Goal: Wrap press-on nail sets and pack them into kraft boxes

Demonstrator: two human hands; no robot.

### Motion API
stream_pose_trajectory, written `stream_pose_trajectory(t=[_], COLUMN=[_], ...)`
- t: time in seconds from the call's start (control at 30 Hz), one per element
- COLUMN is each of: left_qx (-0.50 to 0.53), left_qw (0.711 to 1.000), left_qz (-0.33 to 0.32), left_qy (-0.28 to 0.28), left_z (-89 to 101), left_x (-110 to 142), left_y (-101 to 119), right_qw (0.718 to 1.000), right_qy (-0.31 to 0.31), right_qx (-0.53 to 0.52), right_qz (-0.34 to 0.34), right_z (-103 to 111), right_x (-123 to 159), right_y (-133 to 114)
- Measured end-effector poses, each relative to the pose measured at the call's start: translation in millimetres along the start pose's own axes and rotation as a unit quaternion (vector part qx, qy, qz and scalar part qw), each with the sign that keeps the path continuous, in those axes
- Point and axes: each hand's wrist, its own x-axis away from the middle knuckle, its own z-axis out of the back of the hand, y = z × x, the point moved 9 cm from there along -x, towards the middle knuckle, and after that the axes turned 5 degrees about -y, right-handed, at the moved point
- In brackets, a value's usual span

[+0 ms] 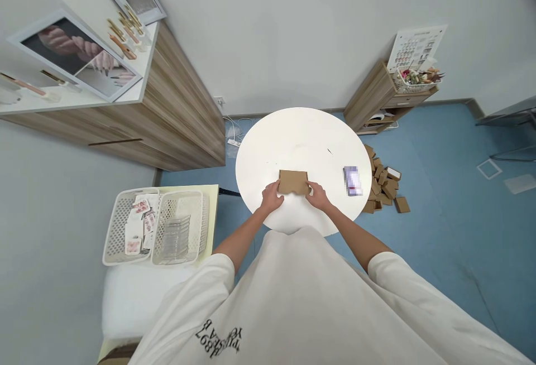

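A small brown cardboard box (293, 182) lies near the front of the round white table (299, 130). Its top looks closed, with a notch along the near edge. My left hand (272, 196) grips the box's left side, fingers closed against it. On the opposite side, my right hand (318, 195) holds the right edge near the front corner. The undersides of both hands are hidden. To the right on the tabletop rests a purple and white item (353, 181), blurred out.
Several brown boxes (383, 186) are heaped on the floor right of the table. At left, one white basket (113, 231) holds printed packets, another (201, 225) clear plastic cases. A wooden cabinet (184, 91) stands behind left, a small shelf unit (377, 94) behind right.
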Motion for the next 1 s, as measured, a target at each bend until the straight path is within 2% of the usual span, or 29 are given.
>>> stream_pose_trajectory(t=[0.17, 0.33, 0.57, 0.73, 1.0], left_qx=[0.065, 0.118, 0.100, 0.050, -0.012], left_qw=[0.996, 0.988, 0.990, 0.996, 0.997], left_qz=[-0.008, 0.008, 0.038, 0.011, -0.013], left_qy=[0.057, 0.096, 0.094, 0.078, 0.070], left_z=[17.7, 23.9, 22.4, 18.5, 19.6], left_x=[-10, -22, -39, -43, -41], left_y=[7, 8, 8, 11, 18], right_qw=[0.998, 0.993, 0.992, 0.996, 0.997], right_qy=[0.046, 0.070, 0.102, 0.092, 0.073], right_qx=[-0.047, -0.096, -0.069, -0.007, 0.034], right_qz=[0.009, -0.001, -0.021, -0.016, 0.000], right_z=[19, 24, 32, 32, 30], right_x=[-5, -16, -27, -27, -29], right_y=[-9, -10, -12, -12, -17])
